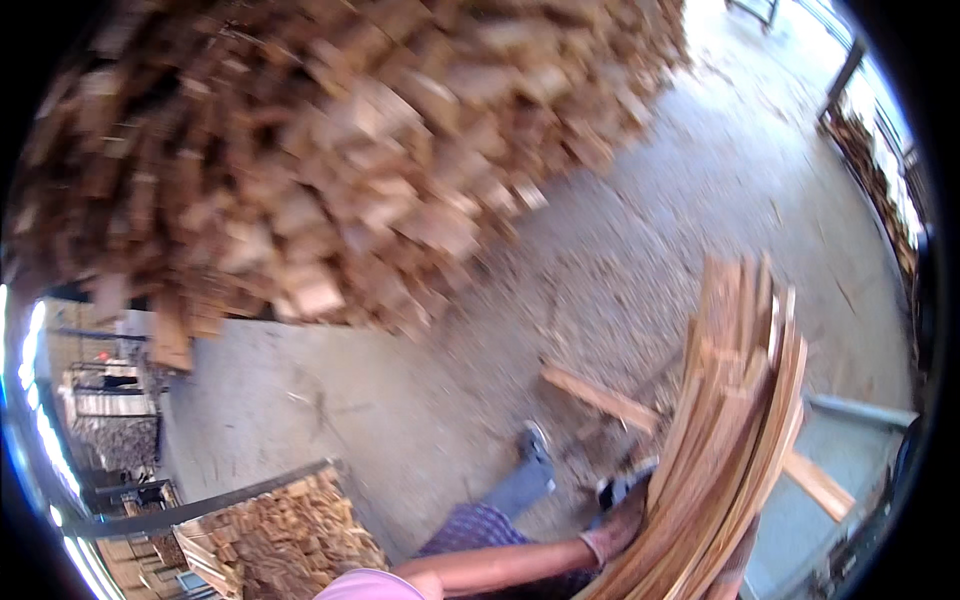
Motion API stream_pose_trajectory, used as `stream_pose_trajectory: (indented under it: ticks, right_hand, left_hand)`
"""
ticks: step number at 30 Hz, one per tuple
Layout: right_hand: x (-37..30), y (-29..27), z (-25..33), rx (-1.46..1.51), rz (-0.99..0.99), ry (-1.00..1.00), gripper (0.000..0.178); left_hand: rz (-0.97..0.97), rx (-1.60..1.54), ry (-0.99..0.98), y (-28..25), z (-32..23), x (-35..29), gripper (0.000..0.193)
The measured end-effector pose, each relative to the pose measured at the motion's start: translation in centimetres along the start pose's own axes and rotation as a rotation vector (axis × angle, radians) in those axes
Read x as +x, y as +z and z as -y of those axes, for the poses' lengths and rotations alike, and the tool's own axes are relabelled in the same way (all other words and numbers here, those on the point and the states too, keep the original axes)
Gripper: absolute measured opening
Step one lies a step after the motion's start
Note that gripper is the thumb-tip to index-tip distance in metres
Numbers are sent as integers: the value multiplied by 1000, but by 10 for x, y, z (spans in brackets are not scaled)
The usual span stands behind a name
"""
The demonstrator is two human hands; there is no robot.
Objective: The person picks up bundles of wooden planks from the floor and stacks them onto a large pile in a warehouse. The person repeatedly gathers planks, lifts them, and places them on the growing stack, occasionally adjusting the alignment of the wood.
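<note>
A thick bundle of long, thin wood strips (715, 430) stands tilted at the lower right, held close to my body. My left hand (615, 535), which looks gloved, grips the bundle from its left side, its fingers partly hidden by the wood. On the other side, near the lower edge, my right hand (738, 565) presses around the strips and shows only in part. The strips' upper ends are uneven and reach away from me over the floor.
A large, motion-blurred pile of wood pieces (370, 150) fills the upper left. A loose board (600, 395) lies past my feet. At right is a grey-blue metal surface (800, 535) with another board (818, 485). A framed bin (335, 475) of wood scraps stands lower left. Debris litters the concrete floor (470, 390).
</note>
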State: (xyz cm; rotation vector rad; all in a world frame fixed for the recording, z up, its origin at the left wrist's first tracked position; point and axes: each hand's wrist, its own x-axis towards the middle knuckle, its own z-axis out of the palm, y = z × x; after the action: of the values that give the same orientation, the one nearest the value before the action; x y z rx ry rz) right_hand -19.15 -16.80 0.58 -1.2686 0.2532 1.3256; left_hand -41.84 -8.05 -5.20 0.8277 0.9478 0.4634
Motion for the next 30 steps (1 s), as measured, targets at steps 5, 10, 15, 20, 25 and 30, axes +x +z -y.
stream_pose_trajectory:
  ticks: [5,10,15,20,25,30]
  right_hand:
    - [-10,31,-11,114,32,-12,62]
    - [-12,54,17,124,131,-2,61]
    - [-21,43,66,123,188,-23,60]
    - [-37,23,120,138,234,-75,59]
    - [-48,0,156,133,225,-67,58]
    - [-55,-23,175,138,201,4,57]
  left_hand:
    - [-5,-126,-82,-25,-39,-17,47]
    - [-38,-144,-65,-23,-64,-20,52]
    - [-6,-150,-10,18,-93,-17,56]
    - [56,-111,39,69,-119,-16,61]
    - [94,-71,17,106,-121,-22,67]
    - [173,6,-38,137,-163,-43,69]
